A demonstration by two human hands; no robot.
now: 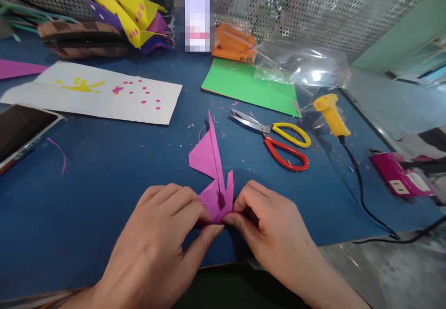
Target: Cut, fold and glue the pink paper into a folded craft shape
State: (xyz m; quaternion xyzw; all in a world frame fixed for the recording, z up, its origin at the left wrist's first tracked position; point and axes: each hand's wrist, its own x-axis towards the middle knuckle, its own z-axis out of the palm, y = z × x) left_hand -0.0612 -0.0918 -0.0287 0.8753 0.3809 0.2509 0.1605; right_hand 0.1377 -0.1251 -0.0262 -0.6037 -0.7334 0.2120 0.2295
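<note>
A folded purple paper figure [212, 160] lies on the blue mat [104, 174], its long point aimed away from me. My left hand [163, 234] pinches its near end from the left with thumb and fingers. From the right, my right hand [272, 230] pinches the same end, fingertips almost meeting the left thumb. The bottom of the fold is hidden under my fingers.
Scissors [278, 139] with yellow and red handles lie just right of the paper. A yellow glue gun [331, 114] with a black cord, a green sheet [251, 86], a white sheet [101, 93] with small cut bits, a tablet [21, 130] and finished yellow paper figures [128, 11] surround the mat.
</note>
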